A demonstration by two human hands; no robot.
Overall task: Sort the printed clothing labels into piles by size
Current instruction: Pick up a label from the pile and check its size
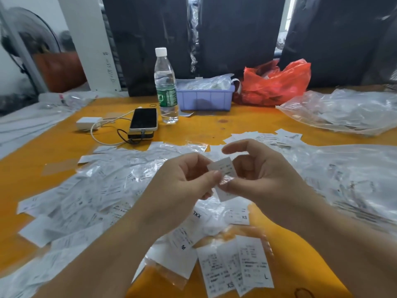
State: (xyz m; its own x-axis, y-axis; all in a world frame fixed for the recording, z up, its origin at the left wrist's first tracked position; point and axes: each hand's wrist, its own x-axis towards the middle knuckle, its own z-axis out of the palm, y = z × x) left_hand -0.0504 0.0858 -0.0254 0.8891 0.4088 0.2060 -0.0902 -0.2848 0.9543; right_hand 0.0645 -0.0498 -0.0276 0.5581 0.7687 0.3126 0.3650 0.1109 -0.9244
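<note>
Above the orange table (225, 125) both hands hold one small white printed label (223, 166) in a clear sleeve. My left hand (187, 181) pinches its left edge between thumb and fingers. My right hand (257, 168) pinches its lower end, the index finger curled above it. Below the hands lie loose labels marked XXL (196, 215), XS (239, 215) and M (182, 239). Near the front edge is a fanned group (236, 267) showing XS and L. A wide heap of bagged labels (86, 190) covers the left of the table.
A water bottle (165, 87), a phone on a power bank (143, 122) with a charger (88, 123) and a purple bin (204, 95) stand at the back. A red plastic bag (275, 82) lies right of the bin. Clear bags of labels (343, 110) fill the right side.
</note>
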